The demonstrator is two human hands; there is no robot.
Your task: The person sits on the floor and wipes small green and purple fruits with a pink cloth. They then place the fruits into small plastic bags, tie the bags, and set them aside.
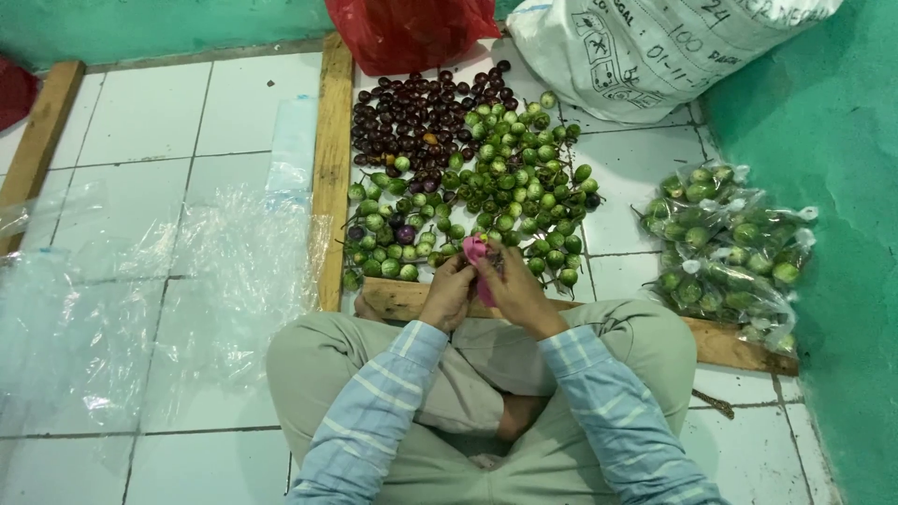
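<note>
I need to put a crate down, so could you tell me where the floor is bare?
Bare white tiles lie between the two wooden planks, above the clear plastic sheets. A narrow strip separates the green fruit pile from the bagged fruit. Around both hands it is crowded.

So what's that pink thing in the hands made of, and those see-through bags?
The pink thing, held by both hands, looks like thin, soft plastic or rubber, since it bends; too small to tell. The see-through bags look like thin glossy plastic: shiny, crinkled, green fruit showing through.
</note>
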